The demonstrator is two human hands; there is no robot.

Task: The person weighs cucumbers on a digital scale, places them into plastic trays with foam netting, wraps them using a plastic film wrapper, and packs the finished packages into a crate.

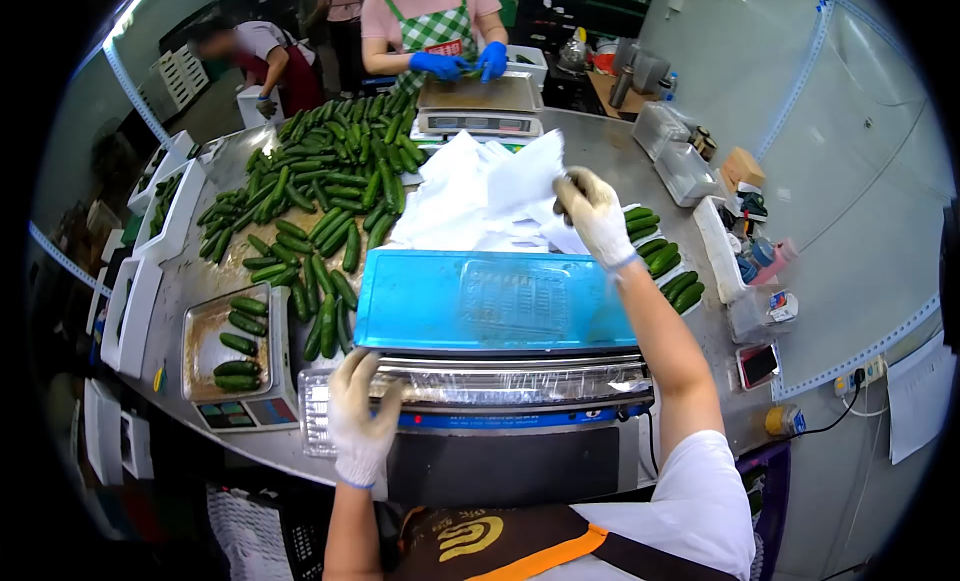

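Observation:
My right hand, in a white glove with dark fingertips, pinches the edge of a white sheet raised above a loose pile of white sheets. My left hand, also gloved, has its fingers apart beside the left end of a film wrapping machine. A roll of clear film lies across that machine. Partly covered by my left hand is a clear plastic tray. Another clear tray rests on the blue surface between my hands.
A large heap of cucumbers spreads over the table's left. Several cucumbers lie on a weighing scale. Packed cucumbers sit to the right. A blue-gloved person works behind another scale. A phone lies near the right edge.

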